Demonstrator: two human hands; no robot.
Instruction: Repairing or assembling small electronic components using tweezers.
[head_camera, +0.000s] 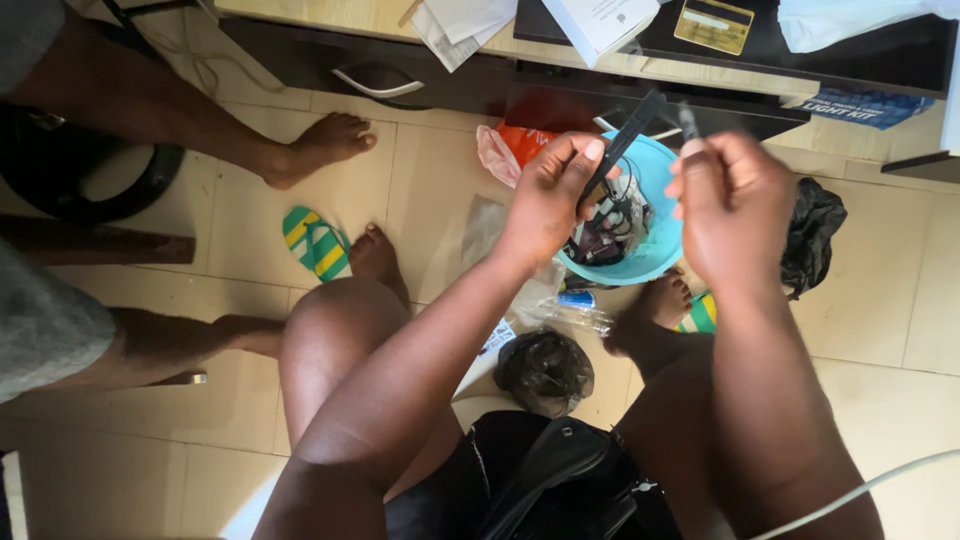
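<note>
Item: slim black tool (622, 142), pinched between thumb and fingers of the left hand (550, 195). Its long axis runs diagonally, upper end toward the dark desk edge (640, 100), lower end hidden in the grip. It is held above a light blue plastic bowl (660, 255).

Right hand (730, 205): closed round a thin dark-tipped stick (688, 125) (kind unclear, blurred), pointing up. The two hands are close but apart.

Surroundings: the bowl sits on the tiled floor (450, 170), holding tangled dark bits; a black plastic bag (545, 372) lies near; a green striped flip-flop (315, 243) to the left; another person's bare foot (320, 145) beyond it.
</note>
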